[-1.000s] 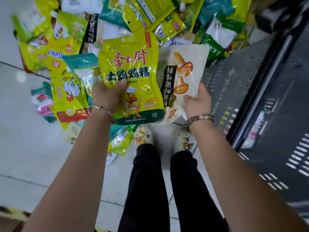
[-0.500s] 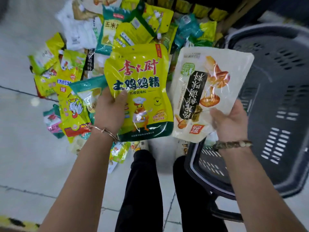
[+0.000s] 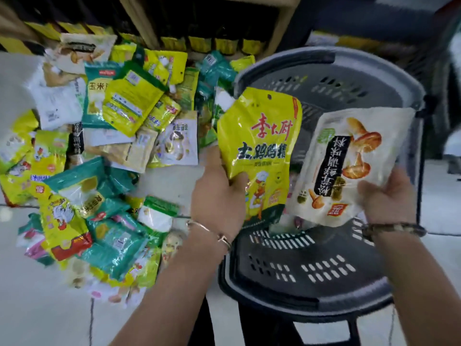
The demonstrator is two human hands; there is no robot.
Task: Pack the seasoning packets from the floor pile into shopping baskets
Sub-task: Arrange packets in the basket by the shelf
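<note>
Progress early | left grip (image 3: 219,196) clamped on yellow plastic seasoning pouch (image 3: 262,146), right grip (image 3: 389,196) on white mushroom-print pouch (image 3: 349,158), above grey slotted plastic basket (image 3: 311,268) | big floor pile of packets (image 3: 112,146) left

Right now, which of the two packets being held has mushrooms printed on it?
The white packet, held by the right hand over the basket. The left hand grips the yellow packet, printed with a cartoon chicken instead.

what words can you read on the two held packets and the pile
"李大厨", "土鸡鸡精": yellow packet, left hand.
"松茸鲜调味料", upside down: white packet, right hand.
"玉米": green packet in the pile.
All other print: too blurred or small to read.
</note>
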